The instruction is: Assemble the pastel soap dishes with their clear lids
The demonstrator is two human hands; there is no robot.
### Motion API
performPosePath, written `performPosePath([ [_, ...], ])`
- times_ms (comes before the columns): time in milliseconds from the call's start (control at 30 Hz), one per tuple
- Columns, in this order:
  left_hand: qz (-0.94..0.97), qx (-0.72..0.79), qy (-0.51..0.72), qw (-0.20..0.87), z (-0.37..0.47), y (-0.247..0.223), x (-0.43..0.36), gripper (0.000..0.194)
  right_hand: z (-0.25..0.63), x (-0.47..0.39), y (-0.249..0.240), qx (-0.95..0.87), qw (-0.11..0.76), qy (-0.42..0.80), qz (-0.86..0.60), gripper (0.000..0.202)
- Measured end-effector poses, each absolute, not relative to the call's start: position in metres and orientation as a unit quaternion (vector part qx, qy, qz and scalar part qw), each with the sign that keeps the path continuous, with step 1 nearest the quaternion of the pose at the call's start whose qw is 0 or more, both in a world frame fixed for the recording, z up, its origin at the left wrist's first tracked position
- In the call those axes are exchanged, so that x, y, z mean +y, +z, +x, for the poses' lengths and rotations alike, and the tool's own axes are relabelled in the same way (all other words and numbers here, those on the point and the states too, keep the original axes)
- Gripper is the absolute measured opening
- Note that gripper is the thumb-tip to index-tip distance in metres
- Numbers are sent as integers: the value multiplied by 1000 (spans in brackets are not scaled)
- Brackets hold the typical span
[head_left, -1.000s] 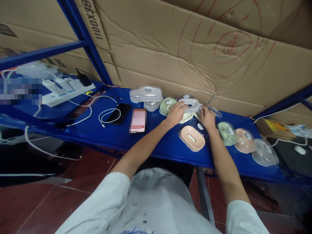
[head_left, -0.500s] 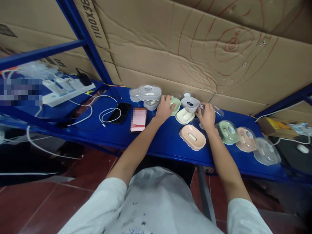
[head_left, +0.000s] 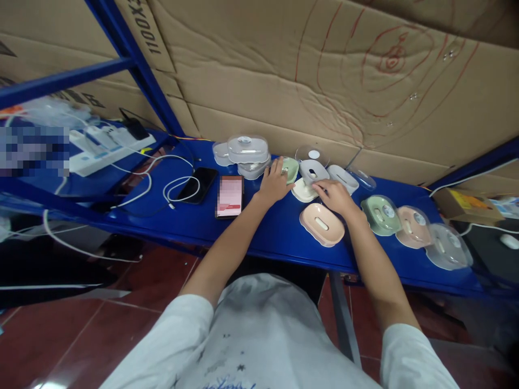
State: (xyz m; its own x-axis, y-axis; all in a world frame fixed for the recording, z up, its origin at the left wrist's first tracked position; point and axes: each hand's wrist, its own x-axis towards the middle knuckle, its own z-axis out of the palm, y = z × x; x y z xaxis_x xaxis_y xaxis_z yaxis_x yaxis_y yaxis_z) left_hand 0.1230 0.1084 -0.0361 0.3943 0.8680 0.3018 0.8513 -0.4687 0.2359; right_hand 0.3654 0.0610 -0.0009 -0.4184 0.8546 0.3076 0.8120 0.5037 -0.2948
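My left hand [head_left: 275,182] rests at the left edge of a light green soap dish [head_left: 291,169], its fingers spread and partly covering it. My right hand [head_left: 333,195] reaches over a cream soap dish [head_left: 300,193], its thumb and forefinger drawn together by the dish's right side. Whatever sits between those fingertips is too small to make out. Behind the cream dish, partly over it, is a pale lavender dish [head_left: 314,170] with a dark slot. A white dish [head_left: 344,178] lies just beyond my right hand. Closer to me is a peach dish [head_left: 323,225] with a pale bar in its middle.
Clear-lidded boxes [head_left: 248,148] are stacked at the back left. Green [head_left: 381,216], peach [head_left: 413,227] and grey [head_left: 448,246] lidded dishes line the right. A lit phone [head_left: 230,197], a dark phone [head_left: 198,185] and white cables lie left. Cardboard [head_left: 259,70] walls the back.
My right hand has moved left and toward me, from beside the lavender dish to the cream one. The white dish now shows on the right. My left hand stays by the green dish.
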Motion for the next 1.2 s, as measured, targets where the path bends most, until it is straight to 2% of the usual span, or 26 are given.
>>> performPosePath([
  [100, 835, 508, 209, 24, 122, -35, 111, 38, 365, 35, 18, -838, 228, 73, -490, 42],
  [200, 823, 511, 241, 47, 124, -34, 116, 31, 361, -14, 22, -819, 211, 33, -533, 43],
  [333, 786, 510, 335, 95, 126, -35, 127, 41, 350, -75, -3, -798, 124, -64, -587, 51],
  [433, 782, 469, 396, 107, 126, -38, 134, 43, 345, -91, -20, -799, 120, -78, -584, 45],
  [633, 825, 416, 365, 115, 127, -41, 131, 30, 351, -76, -21, -794, 194, -48, -574, 42],
  [800, 827, 455, 321, 78, 126, -19, 108, 34, 345, -70, -22, -819, 176, -44, -545, 43],
  [933, 809, 487, 327, 44, 96, -1, 82, 31, 349, -61, -7, -815, 212, -46, -537, 42],
  [1000, 785, 517, 341, 5, 67, 5, 81, 38, 358, -43, 5, -806, 232, -58, -542, 43],
  [1100, 753, 569, 330, -28, 20, 10, 102, 71, 376, 0, 19, -805, 230, -69, -543, 42],
  [1167, 755, 585, 295, 9, -6, 12, 125, 85, 381, 32, 23, -805, 217, -70, -547, 42],
  [1200, 761, 584, 282, 32, -15, 13, 136, 83, 381, 46, 24, -805, 212, -69, -550, 42],
])
